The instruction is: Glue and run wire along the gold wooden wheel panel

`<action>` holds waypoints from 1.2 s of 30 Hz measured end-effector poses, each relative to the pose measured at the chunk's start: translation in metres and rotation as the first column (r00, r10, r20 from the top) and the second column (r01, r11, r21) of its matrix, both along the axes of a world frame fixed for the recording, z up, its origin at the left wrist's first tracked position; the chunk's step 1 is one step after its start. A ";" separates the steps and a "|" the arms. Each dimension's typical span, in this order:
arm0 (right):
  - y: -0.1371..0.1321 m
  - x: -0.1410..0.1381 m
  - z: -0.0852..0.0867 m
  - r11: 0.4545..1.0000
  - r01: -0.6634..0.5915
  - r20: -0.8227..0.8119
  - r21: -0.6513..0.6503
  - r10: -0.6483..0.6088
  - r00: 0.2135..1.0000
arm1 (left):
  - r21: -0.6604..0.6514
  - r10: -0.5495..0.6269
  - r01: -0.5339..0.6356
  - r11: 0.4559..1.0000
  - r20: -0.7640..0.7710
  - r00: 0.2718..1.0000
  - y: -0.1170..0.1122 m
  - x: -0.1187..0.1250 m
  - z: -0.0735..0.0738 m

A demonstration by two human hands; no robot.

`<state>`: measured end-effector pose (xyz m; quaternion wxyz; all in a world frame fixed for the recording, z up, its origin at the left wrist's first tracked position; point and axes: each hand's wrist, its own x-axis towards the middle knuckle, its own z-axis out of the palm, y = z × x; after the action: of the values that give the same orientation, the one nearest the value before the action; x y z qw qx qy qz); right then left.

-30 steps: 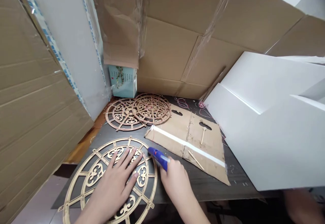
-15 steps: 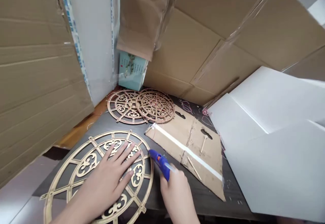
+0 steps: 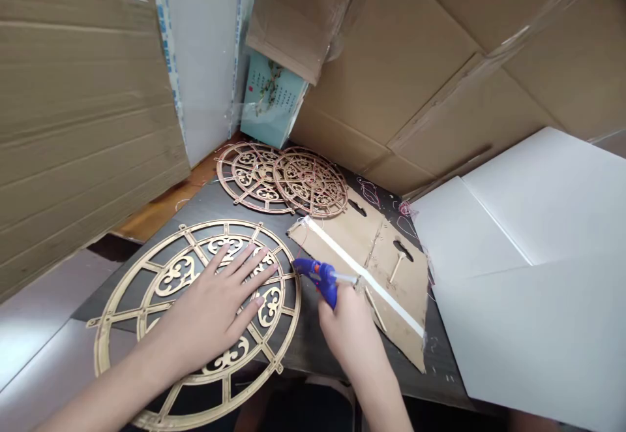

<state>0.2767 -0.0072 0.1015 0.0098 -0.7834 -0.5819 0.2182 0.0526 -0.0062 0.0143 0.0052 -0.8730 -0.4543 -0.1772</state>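
Observation:
A large round openwork wooden panel (image 3: 108,313), with scroll patterns and ribs, lies on the dark table (image 3: 313,347) and overhangs its near edge. My left hand (image 3: 225,301) rests flat across the panel with its fingers spread. In my right hand (image 3: 349,321) is a blue hot glue gun (image 3: 320,275), with a pale glue stick showing at its rear. The gun's nozzle points left, at the panel's right rim; whether it touches cannot be told. My right fingers are partly hidden behind the grip.
Two similar round panels (image 3: 254,177) overlap at the back. A cardboard sheet (image 3: 352,249) with a white strip lies right of the gun, bearing thin wooden sticks (image 3: 375,308). Pink thread (image 3: 405,209) lies near white boards (image 3: 528,314). A light-blue box (image 3: 271,99) and cardboard walls stand behind.
The view has shifted, showing more of the near table edge. The glue gun has turned more level, its nozzle still by the panel's right rim. My left hand stays flat on the panel.

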 end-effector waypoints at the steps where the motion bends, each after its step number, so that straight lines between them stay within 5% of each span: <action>1: 0.002 0.002 0.000 1.000 -0.010 -0.012 0.005 0.010 1.000 | -0.006 -0.005 0.005 1.000 0.003 1.000 0.000 0.000 0.001; 12: 0.023 0.022 0.006 0.995 -0.100 -0.094 0.000 0.099 0.991 | -0.052 0.008 -0.008 0.999 0.008 1.000 0.000 0.004 0.000; 36: 0.012 0.007 0.013 0.993 -0.117 0.142 -0.014 0.117 0.983 | -0.108 -0.006 0.016 0.994 0.089 0.996 0.000 0.005 0.004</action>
<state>0.2840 0.0047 0.1146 -0.0467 -0.7614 -0.6256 0.1634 0.0574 -0.0067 0.0182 -0.0634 -0.8658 -0.4583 -0.1906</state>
